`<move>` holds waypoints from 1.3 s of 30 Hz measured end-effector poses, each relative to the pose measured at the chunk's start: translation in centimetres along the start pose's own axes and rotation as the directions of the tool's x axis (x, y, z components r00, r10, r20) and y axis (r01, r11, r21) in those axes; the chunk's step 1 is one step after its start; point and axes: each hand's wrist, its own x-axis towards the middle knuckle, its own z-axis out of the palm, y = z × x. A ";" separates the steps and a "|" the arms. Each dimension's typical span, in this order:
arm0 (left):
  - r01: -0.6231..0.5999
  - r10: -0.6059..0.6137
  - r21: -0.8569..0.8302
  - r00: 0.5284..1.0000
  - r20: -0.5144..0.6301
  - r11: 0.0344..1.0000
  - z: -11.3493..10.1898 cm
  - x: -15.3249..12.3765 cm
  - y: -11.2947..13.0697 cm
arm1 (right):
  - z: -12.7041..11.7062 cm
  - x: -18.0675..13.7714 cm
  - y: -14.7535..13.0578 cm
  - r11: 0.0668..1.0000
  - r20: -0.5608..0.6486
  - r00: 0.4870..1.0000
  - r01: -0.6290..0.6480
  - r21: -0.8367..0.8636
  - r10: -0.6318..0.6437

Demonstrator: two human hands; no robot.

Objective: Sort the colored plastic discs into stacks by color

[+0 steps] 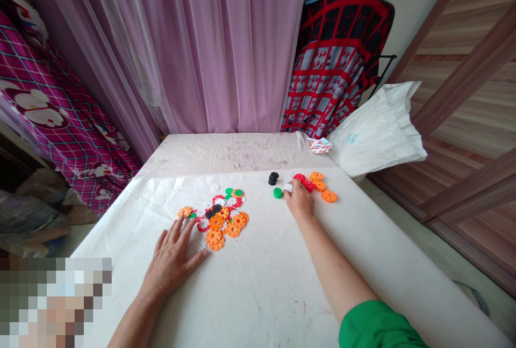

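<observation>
My left hand lies with fingers spread at the near left edge of a loose heap of notched plastic snowflake discs. Orange discs lie at the front of the heap. Red, white, green and black discs mix behind them. My right hand pinches a white snowflake disc between thumb and fingers. Close around it stand a black stack, a green stack, red discs and orange discs. The fingers partly hide the white and red discs.
The discs lie on a white-covered table. A white bag leans at its far right corner beside a small patterned paper piece. Behind are a purple curtain and a chair draped in red-and-black cloth.
</observation>
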 end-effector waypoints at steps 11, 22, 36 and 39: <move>-0.003 0.003 -0.011 1.000 0.012 1.000 0.0 0.0 -0.1 | -0.6 -1.0 2.1 0.985 0.050 0.985 0.159 0.059 -0.162; 0.000 0.000 -0.010 1.000 0.000 1.000 0.0 0.0 0.0 | -2.1 0.7 1.4 0.966 0.249 0.942 0.248 -0.067 -0.224; 0.013 -0.013 0.004 1.000 0.021 1.000 -0.3 0.1 0.4 | -2.5 0.0 1.4 0.986 0.197 0.969 0.161 -0.051 -0.148; 0.019 -0.020 0.009 0.999 0.044 1.000 -0.4 0.2 0.5 | -2.3 -1.6 1.6 0.992 0.001 0.992 0.125 0.012 -0.125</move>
